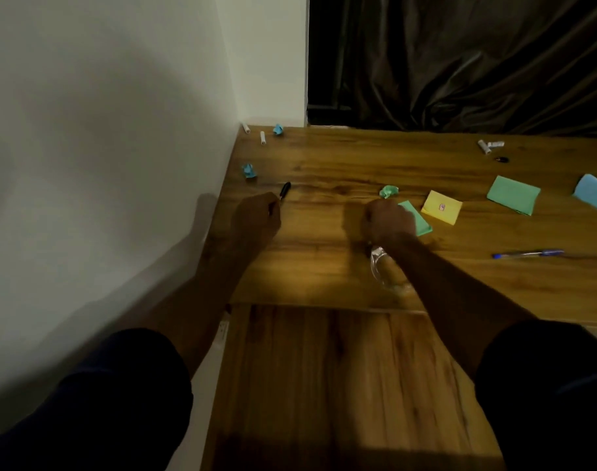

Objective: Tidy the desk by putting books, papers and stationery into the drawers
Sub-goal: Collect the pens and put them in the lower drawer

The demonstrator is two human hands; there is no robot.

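**As We Close on the Pens, Paper Lies Scattered Beyond**

Since everything loose belongs in the drawers, we begin at the bottom of the frame. Between our dark sleeves [103, 402] a wooden panel [341, 385] sits below the desk [324, 277] edge. It is probably a pulled-out drawer, kept close for dropping things in, though we cannot tell for certain.

Just above it, at centre left, our left hand [256, 215] is curled into a fist round a black pen [285, 190], whose end pokes out toward the wall [103, 130]. We judge this a carrying grip. At centre, our right hand [390, 219] is also curled, knuckles up, over the corner of a green note [423, 226]. Whether it pinches the note or anything else, we cannot tell. A blurred clear object [380, 266] shows beside its wrist.

To the right lie a blue pen [528, 253], a yellow note [441, 207], a crumpled green ball [389, 191], a larger green sheet [513, 194] and a blue sheet [594, 193] at the frame's edge. All lie apart, so each needs its own reach.

Farthest off, two blue wads [249, 171] and two white tubes [262, 138] sit near the wall at upper left. More small bits [484, 146] sit at upper right, before a dark curtain [460, 62].
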